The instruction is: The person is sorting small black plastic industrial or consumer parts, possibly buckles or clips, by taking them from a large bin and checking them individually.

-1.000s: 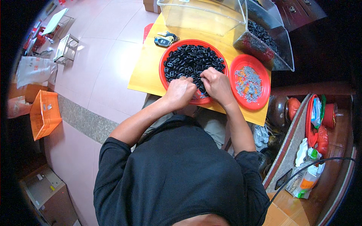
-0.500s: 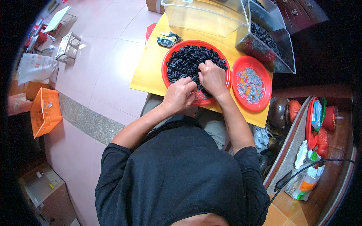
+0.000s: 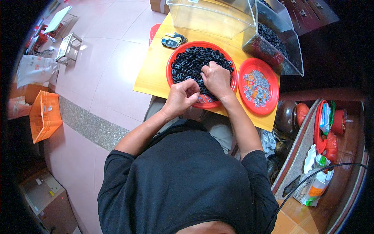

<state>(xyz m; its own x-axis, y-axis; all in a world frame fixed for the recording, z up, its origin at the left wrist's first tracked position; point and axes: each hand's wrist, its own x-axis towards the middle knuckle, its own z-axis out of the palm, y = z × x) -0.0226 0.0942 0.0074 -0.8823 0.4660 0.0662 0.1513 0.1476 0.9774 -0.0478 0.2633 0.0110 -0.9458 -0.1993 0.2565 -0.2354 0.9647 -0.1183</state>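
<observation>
Head view: counter (image 3: 150, 76) yellow, red tray (image 3: 169, 74) set at middle of its near edge, heaped with black pieces (image 3: 191, 64). Near side of tray partly bare, a few grey bits showing there. Left hand (image 3: 182, 96) at tray's near left rim, fingers curled toward thumb in a narrow ring; can't tell if anything is pinched. Right hand (image 3: 216, 80) over right part of tray, fingers bent narrow down on the black pieces, tips hidden, can't tell if one is held. Hands just apart.

Red plate (image 3: 274, 93) just right of tray, by counter's right edge toward near right corner, grey bits (image 3: 257, 87) spread on it. Keys (image 3: 171, 41) just beyond tray, toward counter's left edge. Clear bin (image 3: 210, 17) along far edge; second bin (image 3: 298, 60) at far right corner, more black pieces inside
</observation>
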